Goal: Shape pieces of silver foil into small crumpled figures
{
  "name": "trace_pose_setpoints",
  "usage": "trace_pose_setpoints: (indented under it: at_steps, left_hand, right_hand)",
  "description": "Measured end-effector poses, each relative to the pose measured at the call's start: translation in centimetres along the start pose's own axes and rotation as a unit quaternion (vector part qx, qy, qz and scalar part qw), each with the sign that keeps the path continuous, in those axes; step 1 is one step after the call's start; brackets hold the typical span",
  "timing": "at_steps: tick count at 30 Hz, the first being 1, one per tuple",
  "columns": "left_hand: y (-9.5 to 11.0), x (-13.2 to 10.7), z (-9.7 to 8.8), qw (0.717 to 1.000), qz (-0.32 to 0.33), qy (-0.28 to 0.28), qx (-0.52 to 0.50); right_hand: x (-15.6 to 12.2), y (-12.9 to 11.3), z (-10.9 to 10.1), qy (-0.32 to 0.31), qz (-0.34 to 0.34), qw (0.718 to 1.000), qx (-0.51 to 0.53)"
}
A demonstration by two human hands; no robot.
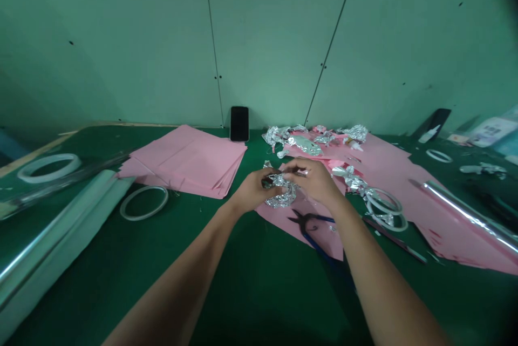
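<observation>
A crumpled piece of silver foil (282,196), rounded like a ring, is held between my two hands above a pink paper sheet (275,217). My left hand (256,190) grips its left side, thumb toward me and fingers curled behind it. On its upper right, the fingers of my right hand (309,177) pinch the foil, their tips partly hidden. Pliers with blue handles (304,223) lie on the pink sheet just under my right wrist, jaws apart. Right of my right hand lies more crumpled foil (353,178).
A stack of pink paper (190,160) lies left, near a phone (239,123) against the wall. Foil scraps (305,145) are heaped behind my hands. White rings (143,203), a foil roll (469,214), scissors (399,241) and a long green-white roll (60,243) lie around.
</observation>
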State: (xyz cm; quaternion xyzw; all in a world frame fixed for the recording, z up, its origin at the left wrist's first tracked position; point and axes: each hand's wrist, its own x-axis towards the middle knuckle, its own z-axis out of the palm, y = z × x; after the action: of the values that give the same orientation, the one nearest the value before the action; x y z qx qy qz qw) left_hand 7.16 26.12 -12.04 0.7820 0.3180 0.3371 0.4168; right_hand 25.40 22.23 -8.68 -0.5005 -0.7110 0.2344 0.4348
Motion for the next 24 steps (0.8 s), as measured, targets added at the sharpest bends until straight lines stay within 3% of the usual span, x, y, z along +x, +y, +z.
trace_pose_setpoints:
  at_steps: [9,15,20,24]
  left_hand:
    - [0.03,0.02,0.1,1.0,-0.009,-0.002,0.011]
    - [0.0,-0.03,0.11,1.0,0.018,-0.009,0.003]
    - [0.26,-0.1,-0.12,1.0,0.015,0.011,-0.005]
    - [0.5,-0.01,-0.54,0.997,0.001,0.066,-0.043]
  right_hand:
    - [-0.06,-0.03,-0.15,0.001,-0.012,1.0,-0.014]
    - [-0.2,-0.05,0.16,0.003,-0.015,1.0,-0.023]
    - [-0.22,0.02,-0.08,0.056,0.013,0.998,-0.021]
    - [-0.11,0.49,-0.27,0.119,0.013,0.993,-0.017]
